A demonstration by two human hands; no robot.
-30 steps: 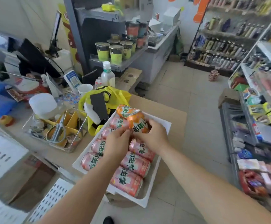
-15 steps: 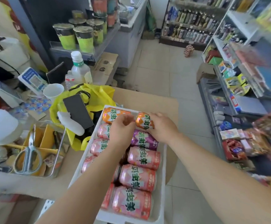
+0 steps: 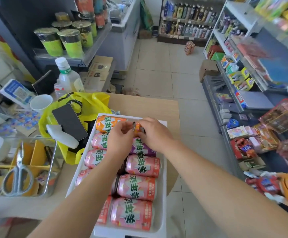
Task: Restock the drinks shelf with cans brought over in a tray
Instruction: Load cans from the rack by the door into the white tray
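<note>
Since a second ago you have brought the orange can (image 3: 137, 128) down from above the tray (image 3: 163, 186) and laid it on its side in the far right corner, beside another orange can (image 3: 108, 123) already lying in the far left corner. Your right hand (image 3: 154, 134) covers most of it, fingers curled over its body and holding it against the tray floor. Your left hand (image 3: 120, 140) rests just beside it, fingertips narrowly pinched at the can's silver end; whether they actually grip the rim I cannot tell. Nearer you, a purple can (image 3: 144, 148) lies partly under your right wrist, and pink cans (image 3: 142, 166) fill both rows toward the near edge, all on their sides. That white tray sits on the wooden counter (image 3: 150, 107), touching the yellow bag (image 3: 95, 103) on its left, where a dark phone (image 3: 69, 121) lies. Stocked shelves (image 3: 232, 69) stand well apart across the tiled aisle.
</note>
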